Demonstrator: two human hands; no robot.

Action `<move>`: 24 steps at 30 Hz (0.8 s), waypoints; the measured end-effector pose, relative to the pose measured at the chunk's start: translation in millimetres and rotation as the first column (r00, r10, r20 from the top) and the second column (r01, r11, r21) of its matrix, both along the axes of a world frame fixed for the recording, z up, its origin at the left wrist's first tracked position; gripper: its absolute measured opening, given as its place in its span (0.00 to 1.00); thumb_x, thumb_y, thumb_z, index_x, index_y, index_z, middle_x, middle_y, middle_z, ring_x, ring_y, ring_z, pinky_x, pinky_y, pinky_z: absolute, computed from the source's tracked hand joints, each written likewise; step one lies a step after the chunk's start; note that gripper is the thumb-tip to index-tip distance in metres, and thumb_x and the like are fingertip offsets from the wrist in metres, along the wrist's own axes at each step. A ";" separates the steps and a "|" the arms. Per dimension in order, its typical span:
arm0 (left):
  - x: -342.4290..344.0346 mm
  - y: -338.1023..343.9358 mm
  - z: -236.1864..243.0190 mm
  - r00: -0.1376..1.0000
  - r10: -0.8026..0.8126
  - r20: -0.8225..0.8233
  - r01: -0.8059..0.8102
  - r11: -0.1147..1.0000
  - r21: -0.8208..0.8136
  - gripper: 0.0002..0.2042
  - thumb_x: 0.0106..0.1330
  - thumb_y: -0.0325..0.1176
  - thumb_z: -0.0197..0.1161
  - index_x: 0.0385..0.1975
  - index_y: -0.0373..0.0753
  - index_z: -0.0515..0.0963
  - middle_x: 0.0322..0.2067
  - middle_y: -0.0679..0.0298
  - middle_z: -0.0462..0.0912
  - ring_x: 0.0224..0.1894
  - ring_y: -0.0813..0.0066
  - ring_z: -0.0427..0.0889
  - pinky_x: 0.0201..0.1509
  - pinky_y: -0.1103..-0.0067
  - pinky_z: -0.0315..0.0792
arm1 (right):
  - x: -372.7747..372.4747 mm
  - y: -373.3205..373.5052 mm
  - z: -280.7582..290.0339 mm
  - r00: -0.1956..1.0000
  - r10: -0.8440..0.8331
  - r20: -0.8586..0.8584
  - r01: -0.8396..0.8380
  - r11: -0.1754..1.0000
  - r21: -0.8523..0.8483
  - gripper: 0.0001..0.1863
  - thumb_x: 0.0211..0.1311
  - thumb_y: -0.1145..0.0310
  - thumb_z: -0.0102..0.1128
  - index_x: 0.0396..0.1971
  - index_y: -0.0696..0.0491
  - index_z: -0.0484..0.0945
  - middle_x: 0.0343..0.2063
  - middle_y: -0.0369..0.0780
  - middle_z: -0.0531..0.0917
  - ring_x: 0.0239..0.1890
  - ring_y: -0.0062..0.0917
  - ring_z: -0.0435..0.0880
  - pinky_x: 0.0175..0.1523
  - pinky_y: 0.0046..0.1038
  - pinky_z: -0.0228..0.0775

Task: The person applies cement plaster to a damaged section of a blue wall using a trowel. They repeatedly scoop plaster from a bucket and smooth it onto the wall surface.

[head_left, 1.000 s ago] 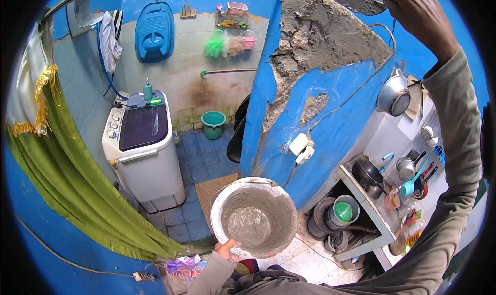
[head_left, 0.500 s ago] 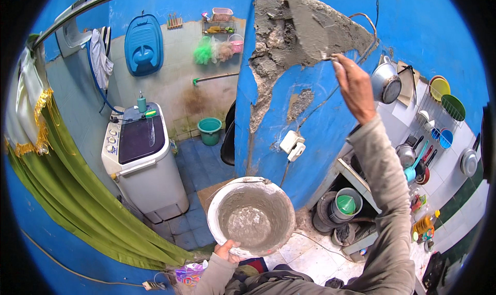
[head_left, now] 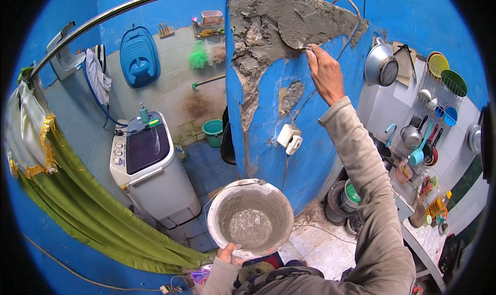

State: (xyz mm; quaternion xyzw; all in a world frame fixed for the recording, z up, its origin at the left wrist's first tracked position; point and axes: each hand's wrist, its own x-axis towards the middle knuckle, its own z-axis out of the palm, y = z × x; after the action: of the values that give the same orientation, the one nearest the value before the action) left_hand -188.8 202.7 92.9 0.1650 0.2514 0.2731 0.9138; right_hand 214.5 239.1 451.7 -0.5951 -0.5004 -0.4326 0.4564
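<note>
My left hand (head_left: 228, 253) is closed on the near rim of a white bucket (head_left: 213, 215), thumb over the edge. Wet grey mortar (head_left: 250, 225) coats the bucket's inside and bottom. Raised to the upper part of the blue partition wall (head_left: 263, 109), my right hand (head_left: 325, 72) grips a trowel (head_left: 306, 49) by its handle. Its blade rests against the patch of grey mortar (head_left: 305, 21) and blends with it, so its outline is hard to make out. Left of the blade, the wall surface is rough and cracked, with a broken strip running down the edge.
A white switch box (head_left: 289, 138) and cable sit on the partition below my right hand. A washing machine (head_left: 147, 150) and green curtain (head_left: 93, 207) stand left. Pots and utensils hang right, near a metal basin (head_left: 381, 69). A cable (head_left: 323, 232) crosses the floor.
My right hand and the trowel have moved left and slightly up along the wall; the blade lies flatter against the mortar. My view has shifted a little; the bucket stays in my left hand.
</note>
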 end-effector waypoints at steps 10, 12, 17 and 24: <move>-4.7 -5.5 12.0 0.999 0.030 0.015 -0.030 0.999 0.019 0.30 0.54 0.21 0.53 0.60 0.30 0.54 0.54 0.43 0.67 0.55 0.42 0.71 0.57 0.45 0.68 | -3.3 -6.8 -4.0 0.958 0.060 -0.280 -0.085 0.994 -0.075 0.18 0.67 0.61 0.44 0.42 0.59 0.76 0.34 0.53 0.81 0.38 0.49 0.79 0.43 0.41 0.69; -6.0 -5.1 18.7 1.000 -0.010 -0.001 0.010 1.000 0.011 0.33 0.53 0.20 0.52 0.62 0.33 0.52 0.58 0.43 0.63 0.59 0.42 0.66 0.61 0.45 0.62 | -0.6 -7.8 -8.0 0.945 0.058 -0.323 -0.086 0.993 -0.074 0.18 0.68 0.60 0.44 0.41 0.60 0.76 0.32 0.53 0.80 0.36 0.48 0.80 0.42 0.41 0.69; -8.1 -3.3 10.3 1.000 -0.014 -0.020 0.014 1.000 -0.012 0.33 0.53 0.20 0.52 0.62 0.33 0.52 0.57 0.43 0.63 0.59 0.41 0.66 0.62 0.45 0.61 | -10.4 -7.3 -27.1 0.821 0.168 -0.546 -0.227 0.973 -0.041 0.20 0.69 0.59 0.42 0.39 0.61 0.76 0.24 0.51 0.79 0.28 0.43 0.80 0.36 0.39 0.70; -8.5 1.3 -2.0 1.000 0.023 -0.013 -0.024 1.000 -0.012 0.33 0.53 0.19 0.50 0.62 0.32 0.52 0.57 0.42 0.63 0.59 0.40 0.65 0.63 0.44 0.59 | -46.9 4.6 -36.0 0.863 0.287 -0.415 -0.290 0.955 0.059 0.19 0.69 0.61 0.43 0.42 0.61 0.76 0.26 0.52 0.80 0.30 0.45 0.81 0.37 0.40 0.70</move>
State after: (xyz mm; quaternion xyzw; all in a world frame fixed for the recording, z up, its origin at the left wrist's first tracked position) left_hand -197.4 204.0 90.9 0.1580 0.2607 0.2812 0.9099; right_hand 167.6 243.7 415.7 -0.5938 -0.4750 -0.2201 0.6110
